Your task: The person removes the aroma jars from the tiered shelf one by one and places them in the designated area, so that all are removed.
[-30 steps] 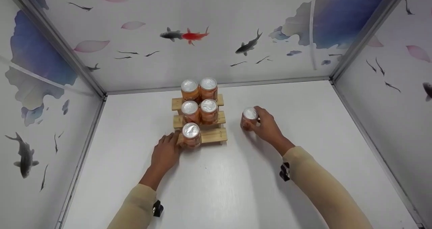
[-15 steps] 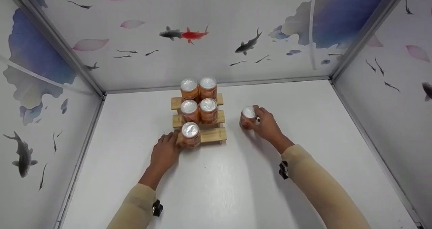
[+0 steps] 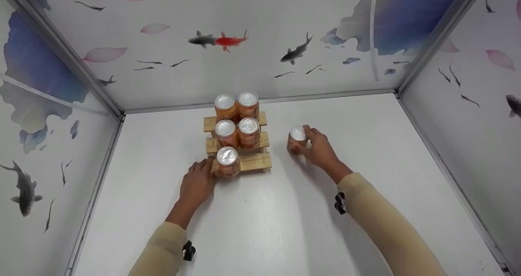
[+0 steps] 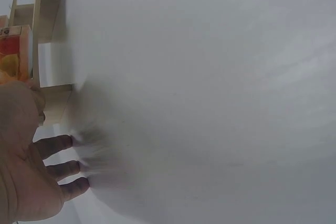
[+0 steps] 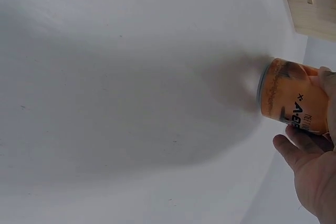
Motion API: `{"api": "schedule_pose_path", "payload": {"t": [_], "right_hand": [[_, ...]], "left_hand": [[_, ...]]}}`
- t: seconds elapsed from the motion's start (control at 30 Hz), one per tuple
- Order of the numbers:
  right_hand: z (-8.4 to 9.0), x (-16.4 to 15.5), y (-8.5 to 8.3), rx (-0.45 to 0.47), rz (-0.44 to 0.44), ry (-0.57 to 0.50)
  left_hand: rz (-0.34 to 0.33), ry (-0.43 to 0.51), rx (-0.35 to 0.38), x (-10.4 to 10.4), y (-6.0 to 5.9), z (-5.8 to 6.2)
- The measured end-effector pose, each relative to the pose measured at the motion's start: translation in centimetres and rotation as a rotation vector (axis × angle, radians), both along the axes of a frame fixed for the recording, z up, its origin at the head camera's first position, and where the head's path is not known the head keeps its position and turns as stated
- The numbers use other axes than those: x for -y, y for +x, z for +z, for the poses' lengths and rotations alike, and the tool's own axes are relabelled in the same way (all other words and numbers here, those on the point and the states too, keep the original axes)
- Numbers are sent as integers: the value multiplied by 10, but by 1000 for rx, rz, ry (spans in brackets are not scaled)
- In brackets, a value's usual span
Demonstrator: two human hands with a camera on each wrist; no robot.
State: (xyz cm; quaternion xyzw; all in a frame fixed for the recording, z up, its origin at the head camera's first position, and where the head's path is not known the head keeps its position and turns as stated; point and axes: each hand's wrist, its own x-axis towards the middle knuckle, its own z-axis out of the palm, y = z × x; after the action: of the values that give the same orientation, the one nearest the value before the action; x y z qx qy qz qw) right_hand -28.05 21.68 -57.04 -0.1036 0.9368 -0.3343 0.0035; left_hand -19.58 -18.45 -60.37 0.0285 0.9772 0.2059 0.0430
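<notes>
Loose orange can [image 3: 297, 140]: upright on the white counter [image 3: 285, 227], just right of the wooden stepped rack [image 3: 254, 162]; right hand [image 3: 321, 150] curled round its side. Front-step can [image 3: 227, 161]: upright on the rack's lowest step, left end; left hand [image 3: 198, 182] beside it, fingers extended to the counter, contact with the can unclear. Upper steps: four more cans [image 3: 238, 119], two per step.

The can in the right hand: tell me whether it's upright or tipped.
Upright. The orange can stands on the white table, silver top facing up, with the right hand gripping its side.
</notes>
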Motion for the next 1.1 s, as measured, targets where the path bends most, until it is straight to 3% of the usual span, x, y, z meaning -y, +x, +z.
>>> {"api": "schedule_pose_path", "payload": {"t": [0.63,0.87,1.1], "right_hand": [[-3,1,1,6,-12,5],[-2,2,0,-18,-1,-36],[2,2,3,58,-30,35]], "left_hand": [[0,31,-48,3,0,0],[8,26,-21,3,-2,2],[7,38,7,3,-3,0]]}}
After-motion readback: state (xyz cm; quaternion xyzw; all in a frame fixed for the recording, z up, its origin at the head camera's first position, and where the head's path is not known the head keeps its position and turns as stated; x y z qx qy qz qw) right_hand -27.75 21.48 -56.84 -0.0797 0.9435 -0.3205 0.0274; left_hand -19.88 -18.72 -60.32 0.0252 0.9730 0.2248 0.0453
